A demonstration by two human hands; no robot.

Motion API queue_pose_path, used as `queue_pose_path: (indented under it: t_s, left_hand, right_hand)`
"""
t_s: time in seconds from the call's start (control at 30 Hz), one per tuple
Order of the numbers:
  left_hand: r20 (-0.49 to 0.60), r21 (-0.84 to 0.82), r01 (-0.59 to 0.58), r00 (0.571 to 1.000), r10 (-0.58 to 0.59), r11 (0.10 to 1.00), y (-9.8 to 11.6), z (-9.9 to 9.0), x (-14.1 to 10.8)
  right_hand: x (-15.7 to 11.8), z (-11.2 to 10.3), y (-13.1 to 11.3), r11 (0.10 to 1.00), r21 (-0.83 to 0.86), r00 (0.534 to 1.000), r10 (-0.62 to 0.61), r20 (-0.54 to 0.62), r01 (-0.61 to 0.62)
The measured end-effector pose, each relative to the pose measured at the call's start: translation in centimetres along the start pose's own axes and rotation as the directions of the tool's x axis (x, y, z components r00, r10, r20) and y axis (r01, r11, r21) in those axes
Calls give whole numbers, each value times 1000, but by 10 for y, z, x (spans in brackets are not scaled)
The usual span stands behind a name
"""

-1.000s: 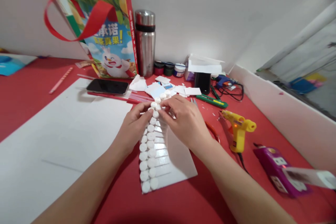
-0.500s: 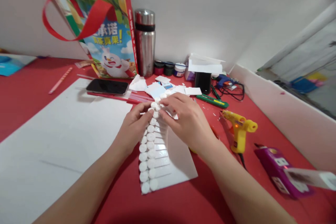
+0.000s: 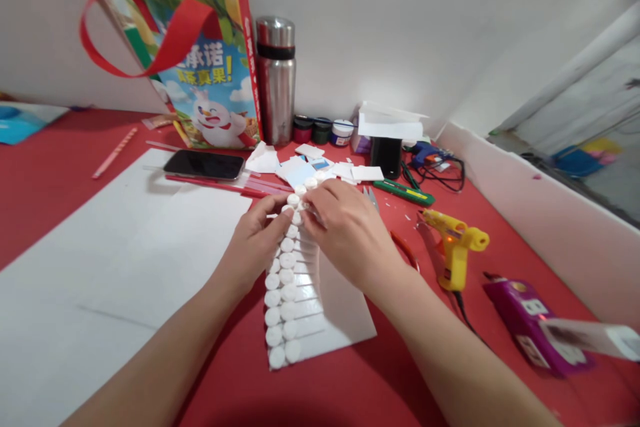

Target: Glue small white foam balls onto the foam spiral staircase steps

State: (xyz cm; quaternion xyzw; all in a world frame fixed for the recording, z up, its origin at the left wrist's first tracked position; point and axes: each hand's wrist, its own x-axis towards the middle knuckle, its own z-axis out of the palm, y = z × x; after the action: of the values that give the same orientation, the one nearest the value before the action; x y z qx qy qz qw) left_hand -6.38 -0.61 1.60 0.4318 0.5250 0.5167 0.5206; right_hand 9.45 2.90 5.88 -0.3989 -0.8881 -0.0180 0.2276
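Note:
A white card (image 3: 347, 310) lies at an angle on the red table, with thin dark lines across it. Two rows of small white round discs (image 3: 287, 277) run along its left side, curving away from me. My left hand (image 3: 254, 233) grips the card's left edge near the far end, thumb on the discs. Across from it, my right hand (image 3: 347, 230) has thumb and fingertips pinched together at the inner row, around a small white disc that is mostly hidden. The card's far right part is covered by this hand.
To the right lie a yellow glue gun (image 3: 457, 247) with a lit orange light, a purple box (image 3: 537, 327), a green cutter (image 3: 404, 192) and partly hidden scissors (image 3: 371, 197). Behind stand a steel flask (image 3: 277, 87) and a picture bag (image 3: 210, 80). A phone (image 3: 205, 165) rests on white sheeting (image 3: 115, 267).
My right hand has turned and drawn its fingers closer together at the inner row, uncovering the scissors' blades and an orange-red handle. The left hand and card have barely moved.

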Motion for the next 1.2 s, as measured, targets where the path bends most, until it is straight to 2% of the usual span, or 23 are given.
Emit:
queue_pose_path:
  t_s: [0.17,0.33,0.4,0.53,0.67,1.0,1.2]
  left_hand:
    - [9,-46,10,1000,-10,999,1,1,0]
    - [41,-87,29,999,-26,996,2,1,-1]
    - [49,-49,19,999,-17,999,2,0,-1]
    - [39,92,-92,995,89,991,-2,-2,1]
    - [41,149,-132,991,127,980,-3,-2,3]
    - [38,125,-83,996,79,989,0,-1,2]
    - [31,100,-65,998,62,993,3,0,0]
  right_hand:
    - [-2,-3,1,995,84,998,44,42,-48]
    - [-7,-9,3,988,142,998,61,22,-64]
    - [-8,-10,5,984,164,998,67,5,-67]
    - [-9,-6,8,974,222,999,50,-17,-44]
    - [-7,-2,8,980,199,999,20,-28,-14]
    - [-6,-2,6,987,158,1000,16,10,-17]
    - [-12,-6,9,972,235,998,26,-56,-12]
